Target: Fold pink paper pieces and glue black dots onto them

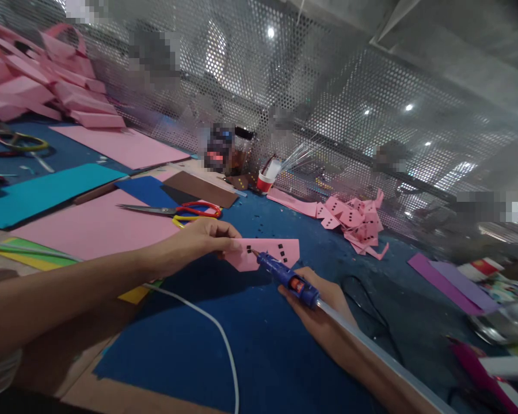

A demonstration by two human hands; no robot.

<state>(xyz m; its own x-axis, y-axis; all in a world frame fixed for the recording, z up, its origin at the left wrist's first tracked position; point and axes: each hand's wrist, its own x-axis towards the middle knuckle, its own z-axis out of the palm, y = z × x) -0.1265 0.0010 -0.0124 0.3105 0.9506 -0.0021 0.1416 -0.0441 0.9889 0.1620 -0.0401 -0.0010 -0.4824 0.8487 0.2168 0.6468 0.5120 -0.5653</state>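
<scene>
Between thumb and fingers, my left hand (207,237) pinches the left end of a pink paper cutout (267,246) that carries small black squares. My right hand (323,296) is wrapped round a blue hot glue gun (280,272), with a long clear glue stick (362,339) running out of its back end. The gun's nozzle points at the cutout close to a black square near its left side; I cannot tell whether it touches. Just behind my left hand lie scissors (176,211) with red and yellow handles.
Pink cutouts with black squares (354,218) are heaped at the back right. A red-and-white cup (265,181) holds thin sticks. Coloured sheets, including a teal one (56,190), cover the left. A white cable (216,322) crosses the blue mat (181,356); perforated metal panels (328,115) stand behind.
</scene>
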